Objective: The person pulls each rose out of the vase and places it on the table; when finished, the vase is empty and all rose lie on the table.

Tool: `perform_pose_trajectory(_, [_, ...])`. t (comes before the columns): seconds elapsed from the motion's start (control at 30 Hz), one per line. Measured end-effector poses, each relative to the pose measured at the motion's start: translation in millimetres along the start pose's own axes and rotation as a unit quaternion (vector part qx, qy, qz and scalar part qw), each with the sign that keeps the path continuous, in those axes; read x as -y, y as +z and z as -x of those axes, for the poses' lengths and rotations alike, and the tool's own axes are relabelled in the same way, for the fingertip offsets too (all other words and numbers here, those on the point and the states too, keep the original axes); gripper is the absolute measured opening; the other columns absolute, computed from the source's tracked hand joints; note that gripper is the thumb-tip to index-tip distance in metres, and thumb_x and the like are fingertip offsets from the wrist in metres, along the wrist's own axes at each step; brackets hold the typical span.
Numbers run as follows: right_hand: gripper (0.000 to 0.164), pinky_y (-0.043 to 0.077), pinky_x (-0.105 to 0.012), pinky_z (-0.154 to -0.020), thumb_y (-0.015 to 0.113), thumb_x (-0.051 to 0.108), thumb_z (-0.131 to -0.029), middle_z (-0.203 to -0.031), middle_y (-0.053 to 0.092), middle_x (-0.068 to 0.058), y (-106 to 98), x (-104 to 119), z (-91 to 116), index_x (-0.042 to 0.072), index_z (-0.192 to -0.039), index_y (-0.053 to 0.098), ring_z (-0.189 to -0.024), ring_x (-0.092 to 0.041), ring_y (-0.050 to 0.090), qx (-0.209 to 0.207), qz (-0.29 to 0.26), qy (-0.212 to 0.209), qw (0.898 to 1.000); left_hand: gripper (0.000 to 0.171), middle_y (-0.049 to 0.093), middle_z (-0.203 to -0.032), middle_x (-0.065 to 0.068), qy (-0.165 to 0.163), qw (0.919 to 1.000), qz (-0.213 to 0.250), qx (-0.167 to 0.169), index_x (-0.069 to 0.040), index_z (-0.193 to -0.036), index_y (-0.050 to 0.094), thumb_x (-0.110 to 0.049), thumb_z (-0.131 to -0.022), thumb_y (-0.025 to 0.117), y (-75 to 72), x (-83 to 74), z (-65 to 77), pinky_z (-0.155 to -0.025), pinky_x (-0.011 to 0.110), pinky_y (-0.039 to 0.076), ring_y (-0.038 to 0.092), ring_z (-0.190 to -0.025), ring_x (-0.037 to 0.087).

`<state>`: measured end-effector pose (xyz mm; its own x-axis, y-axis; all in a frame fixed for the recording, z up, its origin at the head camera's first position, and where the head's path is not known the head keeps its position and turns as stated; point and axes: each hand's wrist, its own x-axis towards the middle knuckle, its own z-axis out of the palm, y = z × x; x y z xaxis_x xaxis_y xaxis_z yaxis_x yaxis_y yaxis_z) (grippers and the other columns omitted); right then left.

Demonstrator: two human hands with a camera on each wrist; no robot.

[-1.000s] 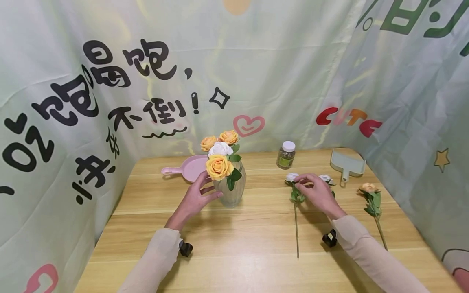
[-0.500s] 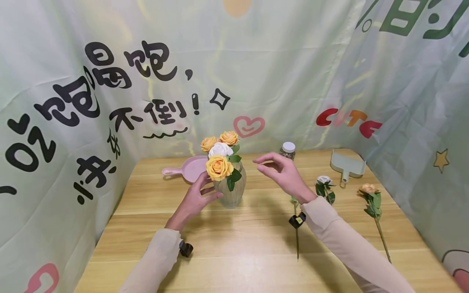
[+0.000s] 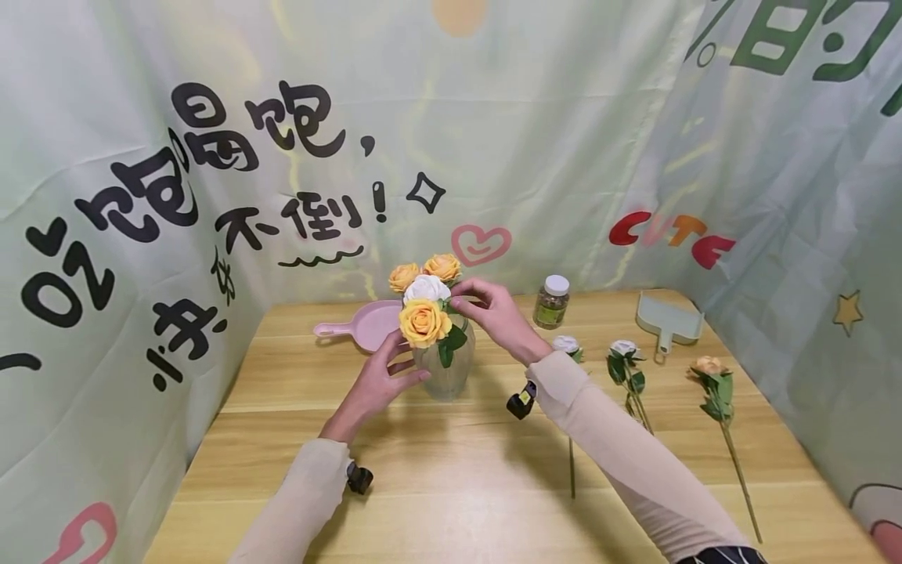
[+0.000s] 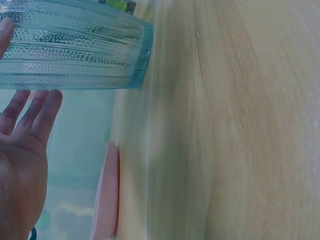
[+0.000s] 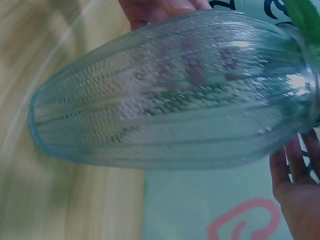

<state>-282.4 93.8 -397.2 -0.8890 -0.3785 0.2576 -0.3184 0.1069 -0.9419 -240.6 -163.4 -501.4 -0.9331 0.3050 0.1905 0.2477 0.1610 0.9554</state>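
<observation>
A ribbed glass vase [image 3: 442, 380] stands on the table with yellow-orange roses [image 3: 425, 323] and a white rose [image 3: 427, 289] in its mouth. Around its left side, my left hand [image 3: 377, 388] holds the glass, thumb in front and fingers [image 4: 47, 112] along the far side. My right hand [image 3: 499, 317] reaches across to the bouquet's right side, its fingertips beside the white rose and a leaf; whether they touch is unclear. In the right wrist view the fingers [image 5: 295, 162] of that hand look extended near the mouth of the vase [image 5: 165, 105], tips partly hidden.
Right of the vase lie a white rose stem [image 3: 566, 345], partly under my right arm, another white rose [image 3: 625, 350] and a peach rose [image 3: 709, 365]. A lidded jar [image 3: 551, 304], a grey dustpan [image 3: 668, 319] and a pink pan [image 3: 373, 325] are farther back. Printed cloth surrounds the table.
My right hand has left the white rose lying on the table and moved leftward to the bouquet, carrying nothing visible. My left hand has stayed at the vase.
</observation>
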Motion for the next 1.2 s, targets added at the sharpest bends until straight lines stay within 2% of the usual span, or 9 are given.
perform_pose_trajectory(0.13, [0.014, 0.063, -0.033, -0.1, 0.065, 0.008, -0.109, -0.123, 0.07, -0.016, 7, -5, -3, -0.002, -0.117, 0.069, -0.108, -0.019, 0.071, 0.018, -0.001, -0.007, 1.0, 0.088, 0.045, -0.169, 0.01, -0.003, 1.0, 0.002, 0.001, -0.021, -0.168, 0.037, -0.017, -0.095, 0.087, 0.5, 0.9, 0.5, -0.125, 0.06, 0.049, 0.047, -0.153, 0.043])
perform_pose_trajectory(0.3, [0.009, 0.062, -0.024, -0.09, 0.066, 0.003, -0.106, -0.113, 0.073, -0.01, 10, -7, -4, -0.004, -0.112, 0.069, -0.105, -0.016, 0.071, -0.018, -0.009, -0.031, 0.999, 0.089, 0.043, -0.17, 0.013, 0.005, 0.9999, 0.01, 0.002, -0.017, -0.168, 0.037, -0.013, -0.094, 0.087, 1.4, 1.7, -0.3, -0.125, 0.065, 0.047, 0.046, -0.153, 0.045])
perform_pose_trajectory(0.5, [0.015, 0.065, -0.024, -0.096, 0.069, -0.001, -0.104, -0.113, 0.079, -0.01, 2, 6, -7, -0.009, -0.116, 0.071, -0.105, -0.01, 0.074, -0.076, -0.04, -0.081, 0.993, 0.089, 0.043, -0.17, 0.014, 0.011, 0.9999, 0.006, 0.002, -0.015, -0.168, 0.038, -0.012, -0.094, 0.087, 1.0, 1.6, -0.3, -0.125, 0.063, 0.048, 0.046, -0.153, 0.045])
perform_pose_trajectory(0.73, [0.015, 0.067, -0.028, -0.098, 0.073, -0.002, -0.101, -0.111, 0.078, 0.002, -19, 36, -9, -0.007, -0.115, 0.071, -0.105, -0.013, 0.074, -0.117, -0.076, -0.121, 0.983, 0.09, 0.043, -0.17, 0.015, 0.003, 0.9999, 0.012, 0.006, -0.015, -0.168, 0.037, -0.013, -0.094, 0.088, -0.1, 0.4, 0.0, -0.125, 0.063, 0.048, 0.044, -0.154, 0.047])
perform_pose_trajectory(0.77, [0.015, 0.067, -0.029, -0.098, 0.072, -0.004, -0.101, -0.111, 0.077, 0.002, -24, 42, -10, -0.009, -0.115, 0.07, -0.105, -0.014, 0.074, -0.124, -0.083, -0.128, 0.981, 0.09, 0.043, -0.169, 0.016, 0.004, 0.9999, 0.012, 0.006, -0.015, -0.168, 0.037, -0.013, -0.094, 0.088, -0.2, 0.5, -0.1, -0.125, 0.063, 0.048, 0.044, -0.154, 0.047])
perform_pose_trajectory(0.87, [0.014, 0.068, -0.03, -0.094, 0.07, -0.007, -0.1, -0.111, 0.078, 0.001, -37, 57, -9, 0.001, -0.111, 0.073, -0.101, -0.015, 0.075, -0.142, -0.114, -0.155, 0.971, 0.089, 0.044, -0.169, 0.017, 0.003, 0.9999, 0.011, 0.006, -0.014, -0.168, 0.038, -0.012, -0.094, 0.088, -0.3, 0.5, 0.0, -0.124, 0.062, 0.049, 0.044, -0.154, 0.047])
perform_pose_trajectory(1.0, [0.028, 0.069, -0.031, -0.089, 0.067, -0.013, -0.099, -0.108, 0.08, 0.0, -56, 75, -8, 0.013, -0.105, 0.077, -0.095, -0.015, 0.077, -0.181, -0.161, -0.199, 0.95, 0.088, 0.044, -0.168, 0.017, 0.002, 1.0, 0.008, 0.006, -0.014, -0.167, 0.038, -0.013, -0.095, 0.087, 0.2, 1.5, -0.3, -0.124, 0.06, 0.05, 0.045, -0.153, 0.047])
perform_pose_trajectory(1.2, [0.025, 0.07, -0.035, -0.088, 0.067, -0.015, -0.099, -0.112, 0.077, -0.008, -87, 96, 1, 0.007, -0.105, 0.076, -0.097, -0.019, 0.077, -0.223, -0.223, -0.234, 0.92, 0.088, 0.044, -0.169, 0.016, 0.001, 0.9999, 0.011, 0.004, -0.014, -0.168, 0.037, -0.011, -0.095, 0.087, 0.8, 3.5, -1.6, -0.124, 0.059, 0.05, 0.045, -0.154, 0.046])
